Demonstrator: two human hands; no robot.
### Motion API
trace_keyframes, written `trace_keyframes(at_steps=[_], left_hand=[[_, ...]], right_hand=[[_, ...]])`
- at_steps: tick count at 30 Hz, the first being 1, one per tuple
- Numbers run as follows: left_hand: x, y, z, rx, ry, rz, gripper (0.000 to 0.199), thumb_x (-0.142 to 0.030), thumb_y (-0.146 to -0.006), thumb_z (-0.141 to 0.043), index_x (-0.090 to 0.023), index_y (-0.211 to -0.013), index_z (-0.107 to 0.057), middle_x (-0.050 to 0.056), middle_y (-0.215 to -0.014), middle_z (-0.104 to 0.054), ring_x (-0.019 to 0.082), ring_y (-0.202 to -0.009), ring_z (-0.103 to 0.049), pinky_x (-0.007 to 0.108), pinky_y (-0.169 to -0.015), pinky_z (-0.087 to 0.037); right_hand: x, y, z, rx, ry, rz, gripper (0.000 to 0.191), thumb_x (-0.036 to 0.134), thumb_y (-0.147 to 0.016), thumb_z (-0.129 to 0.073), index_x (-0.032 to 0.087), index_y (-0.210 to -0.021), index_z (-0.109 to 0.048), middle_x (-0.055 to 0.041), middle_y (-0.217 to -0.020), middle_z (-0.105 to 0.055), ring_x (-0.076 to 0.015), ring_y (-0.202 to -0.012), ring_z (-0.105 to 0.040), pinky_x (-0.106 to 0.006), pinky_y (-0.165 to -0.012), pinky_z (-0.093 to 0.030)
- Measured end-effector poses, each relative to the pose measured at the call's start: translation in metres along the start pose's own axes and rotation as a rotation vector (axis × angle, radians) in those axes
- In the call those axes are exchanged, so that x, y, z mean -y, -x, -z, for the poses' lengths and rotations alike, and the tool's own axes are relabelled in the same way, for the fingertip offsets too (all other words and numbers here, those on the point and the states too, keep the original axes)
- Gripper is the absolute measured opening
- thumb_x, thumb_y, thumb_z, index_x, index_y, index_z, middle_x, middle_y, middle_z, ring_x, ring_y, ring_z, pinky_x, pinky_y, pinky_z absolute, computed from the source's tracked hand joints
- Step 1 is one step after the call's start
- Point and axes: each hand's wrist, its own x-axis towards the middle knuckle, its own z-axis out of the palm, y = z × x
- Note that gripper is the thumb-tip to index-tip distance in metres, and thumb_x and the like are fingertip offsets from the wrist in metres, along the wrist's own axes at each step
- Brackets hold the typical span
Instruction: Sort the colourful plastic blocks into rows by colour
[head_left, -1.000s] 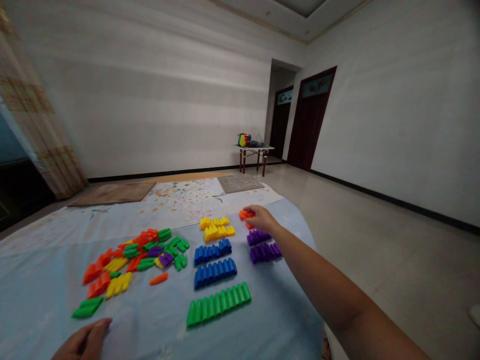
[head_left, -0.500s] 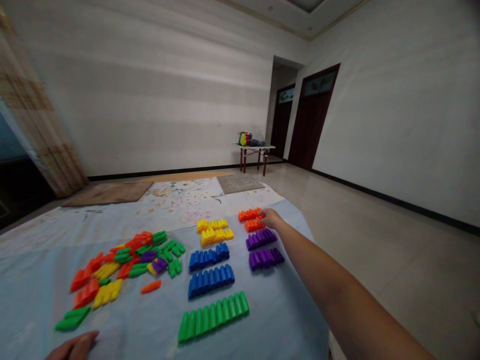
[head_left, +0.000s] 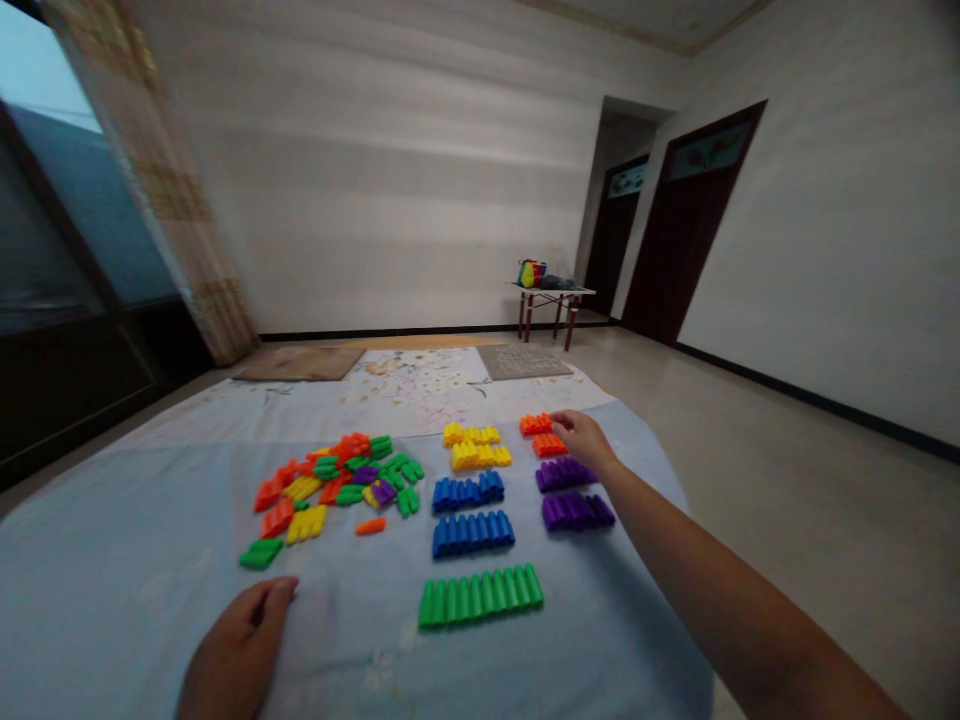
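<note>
Orange pieces (head_left: pixel 535 425) lie in two short rows on the blue cloth (head_left: pixel 352 640), right of centre in the frame, at the fingertips of the right hand (head_left: pixel 559 424). That hand's fingers are bent toward the thumb at the rows' right end; whether they pinch a piece or only touch it cannot be told. The long axis of each row runs left to right, almost level, while the single pieces in it point up and down the frame, side by side. The hand hides part of the right end, and its forearm slants in from the lower right corner.

Just below the orange rows are two purple rows (head_left: pixel 577 511), the lower one beside the forearm. To the left, apart from them, come two yellow rows (head_left: pixel 481 457), then two blue rows (head_left: pixel 473 534), then one long green row (head_left: pixel 481 597) nearest the bottom, tilting slightly upward to the right.

Farther left spreads a loose mixed pile (head_left: pixel 330 480) of orange, green, yellow and purple pieces, with a single orange piece (head_left: pixel 370 525) below it, its long axis nearly level. The left hand (head_left: pixel 294 588) rests at the lower left, below the pile, fingers curled; how far its grip is closed cannot be told. Near the top edge of the cloth-covered surface lie a brown mat (head_left: pixel 300 364) and a grey mat (head_left: pixel 524 362).
</note>
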Motion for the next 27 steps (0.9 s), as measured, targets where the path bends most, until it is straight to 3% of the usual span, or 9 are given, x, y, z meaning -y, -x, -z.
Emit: trace_keyframes(at_steps=[4,7,10,14,18,22,25,27], left_hand=[[-0.031,0.015,0.013,0.022,0.139,0.060,0.043,-0.054,-0.075,-0.035,-0.022,-0.085,-0.062,0.005,-0.092,-0.067,0.022,-0.089,-0.060,0.032,-0.081,-0.045],[-0.032,0.019,0.013,0.009,0.169,0.063,0.041,-0.052,-0.075,-0.036,-0.022,-0.084,-0.061,0.006,-0.094,-0.066,0.022,-0.091,-0.058,0.033,-0.083,-0.043],[-0.028,0.021,0.010,0.004,0.189,0.048,0.040,-0.051,-0.076,-0.036,-0.022,-0.085,-0.061,0.006,-0.093,-0.066,0.022,-0.091,-0.058,0.033,-0.084,-0.043],[-0.029,0.020,0.010,-0.008,0.210,0.052,0.044,-0.050,-0.074,-0.036,-0.019,-0.092,-0.062,0.007,-0.096,-0.066,0.021,-0.091,-0.060,0.032,-0.084,-0.045],[-0.037,0.007,0.017,0.014,0.144,0.056,0.051,-0.048,-0.074,-0.033,-0.014,-0.099,-0.061,0.010,-0.096,-0.067,0.020,-0.084,-0.062,0.030,-0.078,-0.049],[-0.051,-0.024,0.023,-0.038,0.019,0.007,0.047,-0.039,-0.078,-0.034,-0.011,-0.107,-0.059,0.013,-0.111,-0.062,0.021,-0.100,-0.057,0.031,-0.092,-0.044],[-0.057,-0.047,0.019,-0.053,-0.102,-0.010,0.045,-0.030,-0.079,-0.036,-0.011,-0.114,-0.057,0.016,-0.123,-0.055,0.026,-0.115,-0.048,0.039,-0.102,-0.035],[-0.057,-0.058,0.013,-0.041,-0.177,0.013,0.046,-0.029,-0.079,-0.037,-0.011,-0.118,-0.055,0.019,-0.127,-0.051,0.032,-0.116,-0.046,0.048,-0.099,-0.035]], right_hand=[[0.036,0.066,-0.021,0.082,-0.230,0.274,0.028,0.032,-0.083,-0.048,0.016,-0.095,-0.068,-0.0065,-0.092,-0.070,-0.0175,-0.081,-0.064,-0.028,-0.073,-0.049],[0.053,0.114,-0.036,0.215,-0.299,0.318,0.027,0.034,-0.084,-0.048,0.019,-0.093,-0.068,-0.0048,-0.088,-0.070,-0.0166,-0.073,-0.063,-0.027,-0.065,-0.048],[0.055,0.140,-0.047,0.252,-0.313,0.289,0.026,0.035,-0.084,-0.049,0.019,-0.093,-0.068,-0.0039,-0.083,-0.070,-0.0167,-0.071,-0.063,-0.027,-0.065,-0.048],[0.041,0.147,-0.058,0.185,-0.333,0.240,0.029,0.038,-0.085,-0.049,0.018,-0.096,-0.067,-0.0048,-0.082,-0.070,-0.0170,-0.069,-0.063,-0.027,-0.064,-0.049],[0.029,0.144,-0.066,0.109,-0.335,0.324,0.029,0.038,-0.086,-0.047,0.019,-0.095,-0.067,-0.0066,-0.085,-0.070,-0.0176,-0.071,-0.063,-0.027,-0.064,-0.049],[0.023,0.139,-0.066,0.083,-0.317,0.373,0.029,0.037,-0.087,-0.047,0.019,-0.097,-0.067,-0.0070,-0.086,-0.070,-0.0176,-0.070,-0.063,-0.027,-0.063,-0.049],[0.017,0.134,-0.063,0.063,-0.304,0.332,0.028,0.037,-0.086,-0.048,0.020,-0.097,-0.067,-0.0063,-0.085,-0.069,-0.0172,-0.066,-0.062,-0.028,-0.060,-0.049],[0.014,0.133,-0.062,0.061,-0.305,0.308,0.028,0.038,-0.086,-0.048,0.021,-0.098,-0.067,-0.0062,-0.087,-0.070,-0.0174,-0.065,-0.061,-0.029,-0.060,-0.049]])
